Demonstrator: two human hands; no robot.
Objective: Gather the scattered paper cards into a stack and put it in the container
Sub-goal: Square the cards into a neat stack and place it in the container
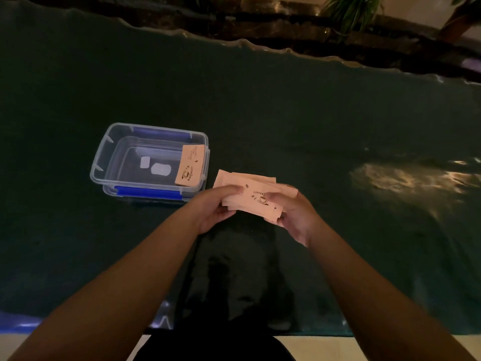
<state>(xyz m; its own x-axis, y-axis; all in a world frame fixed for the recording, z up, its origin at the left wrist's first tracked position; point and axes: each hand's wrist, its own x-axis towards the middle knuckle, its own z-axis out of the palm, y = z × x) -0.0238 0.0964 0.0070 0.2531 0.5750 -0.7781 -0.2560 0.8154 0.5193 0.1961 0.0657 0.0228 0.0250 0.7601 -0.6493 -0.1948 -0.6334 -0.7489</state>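
While both hands grip them above the dark green cloth (286,113), the coffee-print paper cards (253,195) sit fanned and uneven, left hand (217,207) pinching their near-left edge, right hand (294,217) their right end. Just left, the clear plastic container (104,162) holds one card (189,165) against its right wall. Open cloth lies right and beyond.

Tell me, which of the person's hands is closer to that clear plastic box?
The left. The left hand grips the bundle of cards just off the clear plastic box's near right corner; the right hand holds the bundle's far end, farther from it.
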